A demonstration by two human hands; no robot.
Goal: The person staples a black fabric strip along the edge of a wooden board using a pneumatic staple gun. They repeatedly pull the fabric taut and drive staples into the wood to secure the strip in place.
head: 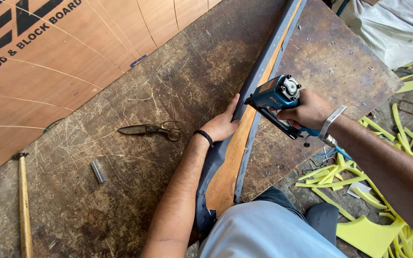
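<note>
Head view is showing a long wooden strip (pixel 237 143) running from the lower middle of the frame up toward the upper right, lying across a scarred brown surface (pixel 135 86). Grey-blue fabric (pixel 259 71) is wrapping its edges, leaving a band of bare orange wood down the middle.

The left hand (pixel 222 125) is pressing flat against the left edge of the strip near the centre of the frame, fingers extended along the fabric and gripping nothing. The right hand (pixel 309 111) is closing around a blue staple gun (pixel 276 95), whose nose is sitting on the strip just right of centre.

Judging by the small marks along the lower left fold, that stretch is looking already fastened; whether the upper length toward the top of the frame is fixed cannot be told.

Scissors (pixel 151 129) are lying on the surface left of centre, well apart from the hands. A staple strip (pixel 98 171) is resting lower left, and a hammer (pixel 23 200) is sitting at the left edge. Yellow foam scraps (pixel 369 191) are littering the floor at lower right.
</note>
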